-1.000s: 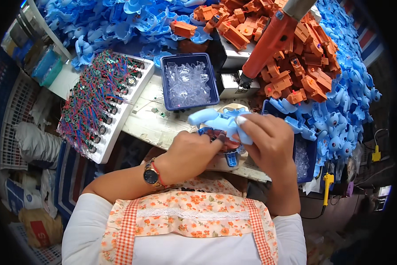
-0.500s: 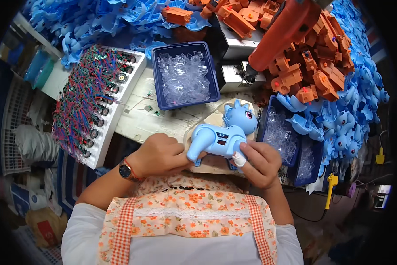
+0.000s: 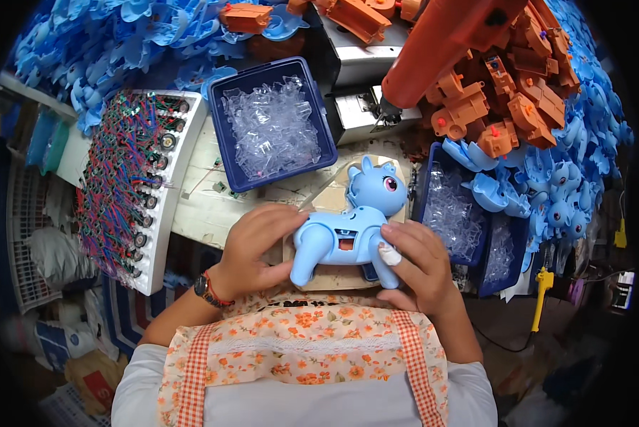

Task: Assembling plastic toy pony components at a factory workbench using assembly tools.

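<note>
A light blue toy pony (image 3: 334,235) lies on its side on a pale board (image 3: 398,171), head at the far right. In its flank is a rectangular opening with something orange-red inside. At the pony's rump, my left hand (image 3: 259,245) grips with fingers on top and the thumb lower down. My right hand (image 3: 423,267) closes around the front legs and chest; one finger wears a white wrapping. Just beyond the pony, the tip of a red electric screwdriver (image 3: 433,57) hangs over a small metal fixture (image 3: 358,114).
A dark blue bin (image 3: 227,171) of clear plastic parts stands behind my left hand. To the left, a white foam tray (image 3: 164,213) carries wired circuit boards and speakers. More clear parts fill bins (image 3: 451,213) at right. Orange housings (image 3: 540,99) and blue pony shells (image 3: 120,43) are heaped behind.
My left hand has opened from a closed pinch and shifted onto the pony's rump. The pony has turned slightly and moved left; my right hand remains on its front.
</note>
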Demonstrator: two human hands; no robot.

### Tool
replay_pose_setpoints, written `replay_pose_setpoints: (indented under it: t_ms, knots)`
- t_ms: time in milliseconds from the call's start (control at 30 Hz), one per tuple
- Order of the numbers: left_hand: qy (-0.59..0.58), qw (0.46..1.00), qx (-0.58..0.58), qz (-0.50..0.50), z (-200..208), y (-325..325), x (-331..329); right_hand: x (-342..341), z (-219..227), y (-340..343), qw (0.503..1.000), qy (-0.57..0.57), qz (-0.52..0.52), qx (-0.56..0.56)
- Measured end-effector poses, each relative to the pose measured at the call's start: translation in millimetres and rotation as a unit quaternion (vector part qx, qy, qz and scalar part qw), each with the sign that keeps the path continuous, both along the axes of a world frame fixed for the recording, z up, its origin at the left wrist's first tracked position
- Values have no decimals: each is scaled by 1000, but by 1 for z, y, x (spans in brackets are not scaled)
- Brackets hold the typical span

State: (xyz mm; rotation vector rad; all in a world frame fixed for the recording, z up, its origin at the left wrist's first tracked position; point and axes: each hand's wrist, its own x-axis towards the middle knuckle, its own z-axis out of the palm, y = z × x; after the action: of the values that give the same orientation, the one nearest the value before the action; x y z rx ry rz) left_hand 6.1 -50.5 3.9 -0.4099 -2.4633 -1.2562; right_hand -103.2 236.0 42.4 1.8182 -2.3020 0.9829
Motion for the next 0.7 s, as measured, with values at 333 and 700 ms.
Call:
replay_pose_setpoints:
  t_ms: [333,700]
  knots:
    - [-15,1000,-5,0,-4,1,-1,13,-20,-17,993,-66,-67,-67]
    - [-8,999,-38,-4,0,9,-3,24,-16,-13,989,-83,-109,-56]
